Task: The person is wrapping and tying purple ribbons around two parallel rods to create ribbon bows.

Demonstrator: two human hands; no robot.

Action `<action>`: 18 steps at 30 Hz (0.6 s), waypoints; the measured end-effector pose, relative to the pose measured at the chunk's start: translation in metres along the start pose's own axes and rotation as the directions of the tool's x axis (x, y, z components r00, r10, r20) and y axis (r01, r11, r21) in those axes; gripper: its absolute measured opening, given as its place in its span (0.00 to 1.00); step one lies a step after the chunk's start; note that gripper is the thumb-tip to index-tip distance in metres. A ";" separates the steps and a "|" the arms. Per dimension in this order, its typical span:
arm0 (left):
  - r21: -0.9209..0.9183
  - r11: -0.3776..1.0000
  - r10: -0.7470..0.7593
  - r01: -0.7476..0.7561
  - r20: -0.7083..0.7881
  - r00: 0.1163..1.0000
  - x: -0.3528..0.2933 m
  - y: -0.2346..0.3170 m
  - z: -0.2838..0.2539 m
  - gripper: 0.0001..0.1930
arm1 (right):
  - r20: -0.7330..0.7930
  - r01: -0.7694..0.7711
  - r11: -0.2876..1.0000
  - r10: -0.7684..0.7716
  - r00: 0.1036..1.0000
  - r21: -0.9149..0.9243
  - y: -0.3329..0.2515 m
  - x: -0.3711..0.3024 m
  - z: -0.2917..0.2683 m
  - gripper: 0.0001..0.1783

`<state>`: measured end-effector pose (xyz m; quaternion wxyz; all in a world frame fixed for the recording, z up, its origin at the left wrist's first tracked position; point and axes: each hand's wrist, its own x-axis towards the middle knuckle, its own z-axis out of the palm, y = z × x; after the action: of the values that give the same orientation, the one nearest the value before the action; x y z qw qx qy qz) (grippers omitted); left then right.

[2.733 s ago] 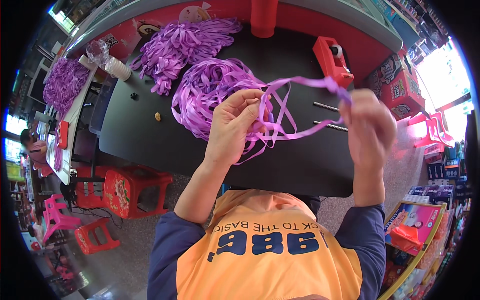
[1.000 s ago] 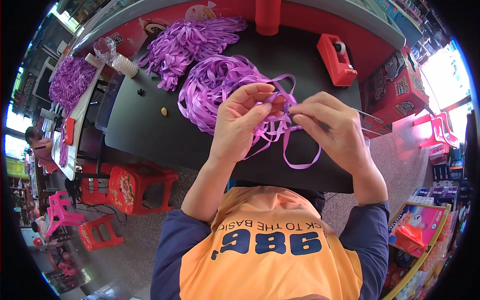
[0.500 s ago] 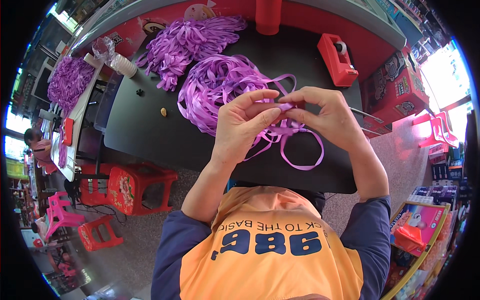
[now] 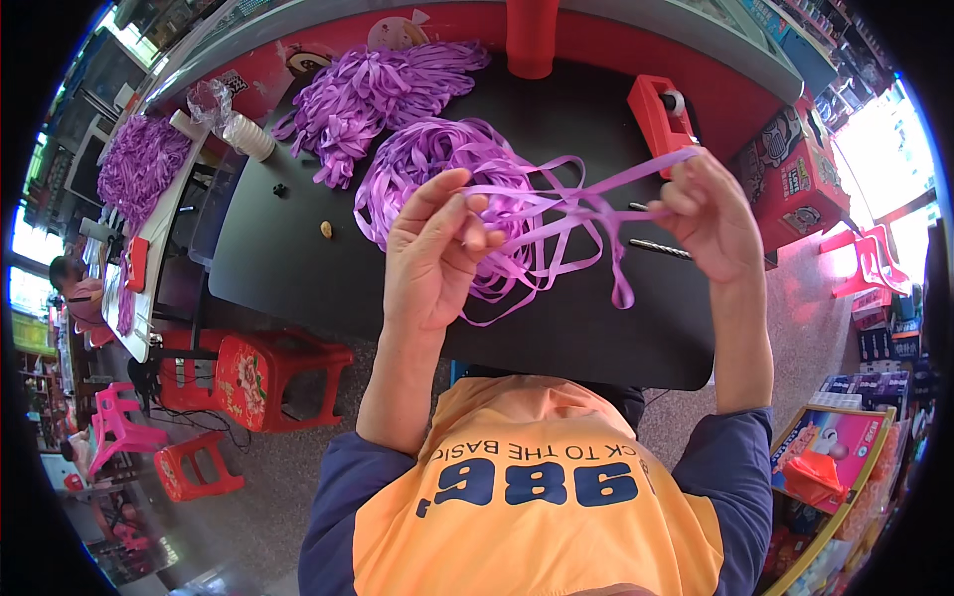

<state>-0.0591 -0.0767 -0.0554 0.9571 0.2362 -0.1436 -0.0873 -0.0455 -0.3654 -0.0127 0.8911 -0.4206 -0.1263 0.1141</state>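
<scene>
Purple ribbon (image 4: 598,205) is stretched between my two hands over the dark table, its strands crossing midway with a short loop hanging down. My left hand (image 4: 437,243) is closed on strands at the near right side of a loose ribbon heap (image 4: 427,164). To the right, my right hand (image 4: 711,204) is closed on two strands, one at the fingertips and one lower by the curled fingers. Behind the heap lies a second pile of purple ribbon (image 4: 383,94). Next to my right hand, a drill bit-like metal rod (image 4: 661,248) lies on the table.
A red tape dispenser (image 4: 661,114) stands at the back right of the black table (image 4: 298,268). Stacked cups (image 4: 248,136), a small tan lump (image 4: 326,229) and a red cylinder (image 4: 532,40) are on it too. Red stools (image 4: 268,382) stand left. Another person (image 4: 79,298) sits far left.
My hands were close together with the ribbon pinched between them. They have moved apart, the right one to the right, and pulled the crossed strands out taut.
</scene>
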 end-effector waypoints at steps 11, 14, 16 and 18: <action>0.105 0.985 0.132 -0.136 0.049 0.990 -0.001 0.046 -0.016 0.12 | 0.005 0.334 0.936 -0.337 0.942 0.116 -0.108 -0.082 -0.051 0.09; 0.087 0.986 0.132 -0.140 0.097 0.987 -0.002 0.067 -0.011 0.12 | -0.189 0.459 0.888 -0.456 0.870 -0.027 -0.124 -0.106 -0.064 0.09; 0.086 0.982 0.157 -0.168 0.120 0.980 0.001 0.081 -0.007 0.12 | -0.070 0.507 0.861 -0.507 0.859 -0.019 -0.142 -0.121 -0.076 0.08; 0.099 0.977 0.178 -0.190 0.120 0.977 0.008 0.089 -0.006 0.12 | -0.113 0.600 0.800 -0.595 0.796 0.015 -0.157 -0.140 -0.090 0.07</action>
<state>-0.0412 0.0022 -0.0159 0.9371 0.2691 -0.2221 -0.0031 -0.1337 -0.5707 0.0360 0.8971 -0.3424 -0.2036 -0.1912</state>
